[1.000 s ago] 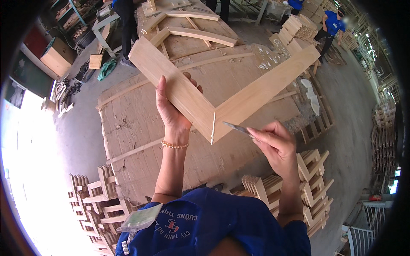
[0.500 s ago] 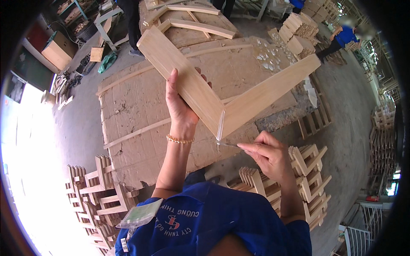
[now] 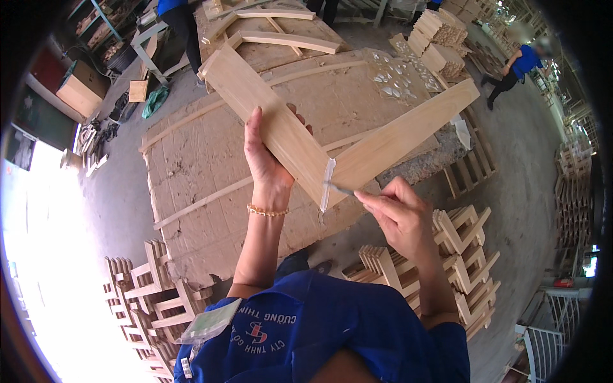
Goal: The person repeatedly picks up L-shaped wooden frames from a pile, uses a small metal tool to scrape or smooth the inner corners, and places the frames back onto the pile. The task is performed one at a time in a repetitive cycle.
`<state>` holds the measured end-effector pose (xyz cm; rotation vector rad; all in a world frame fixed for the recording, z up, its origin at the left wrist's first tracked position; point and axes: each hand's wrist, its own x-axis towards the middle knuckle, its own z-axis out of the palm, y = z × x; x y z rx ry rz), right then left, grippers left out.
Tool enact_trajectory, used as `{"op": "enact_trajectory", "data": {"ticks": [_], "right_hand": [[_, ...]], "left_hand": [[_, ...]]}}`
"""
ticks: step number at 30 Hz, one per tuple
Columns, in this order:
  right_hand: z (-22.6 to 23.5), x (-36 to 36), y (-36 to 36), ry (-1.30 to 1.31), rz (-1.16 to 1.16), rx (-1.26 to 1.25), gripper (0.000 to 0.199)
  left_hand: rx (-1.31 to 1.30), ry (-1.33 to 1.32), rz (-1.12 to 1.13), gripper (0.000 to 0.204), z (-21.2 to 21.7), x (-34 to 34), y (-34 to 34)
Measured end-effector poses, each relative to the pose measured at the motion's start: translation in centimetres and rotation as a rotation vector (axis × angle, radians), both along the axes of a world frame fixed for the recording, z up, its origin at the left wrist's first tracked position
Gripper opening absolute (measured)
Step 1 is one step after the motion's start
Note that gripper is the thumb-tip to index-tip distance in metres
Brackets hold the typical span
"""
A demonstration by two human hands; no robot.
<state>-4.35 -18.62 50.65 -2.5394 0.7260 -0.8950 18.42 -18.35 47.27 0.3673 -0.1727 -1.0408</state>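
Note:
My left hand (image 3: pixel 269 159) is closed around the left arm of a V-shaped wooden frame piece (image 3: pixel 402 135), holding it up above the work table. The thumb lies on the near face and the fingertips show past the far edge. Along the mitred corner joint runs a strip of white paste (image 3: pixel 324 199). Pinched between thumb and forefinger of my right hand (image 3: pixel 403 220) is a thin grey spatula (image 3: pixel 343 189), its tip touching the paste midway along the joint. The right hand's other fingers are curled.
Worn cardboard (image 3: pixel 204 185) covers the table, with a plastic sheet bearing white blobs (image 3: pixel 399 76) on its far right. More frame pieces (image 3: pixel 290 41) lie beyond. Stacked wooden frames stand at lower left (image 3: pixel 163 300) and lower right (image 3: pixel 463 255). A person in blue (image 3: pixel 527 60) is at far right.
The spatula has moved up from the joint's bottom tip to its middle, and the white strip looks wider. My left hand keeps its hold. The far-right person has shifted.

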Motion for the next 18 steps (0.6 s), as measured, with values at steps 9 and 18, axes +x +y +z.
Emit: {"op": "enact_trajectory", "data": {"ticks": [9, 18], "right_hand": [[-0.2, -1.1, 0.4, -0.003, -0.015, 0.111, 0.027], [-5.1, -7.7, 0.8, -0.945, -0.044, 1.101, 0.059]], "left_hand": [[-0.02, -0.003, -0.078, 0.048, -0.6, -0.4, -0.6], [-0.054, 0.369, -0.389, 0.053, -1.4, -2.0, -0.8]]}}
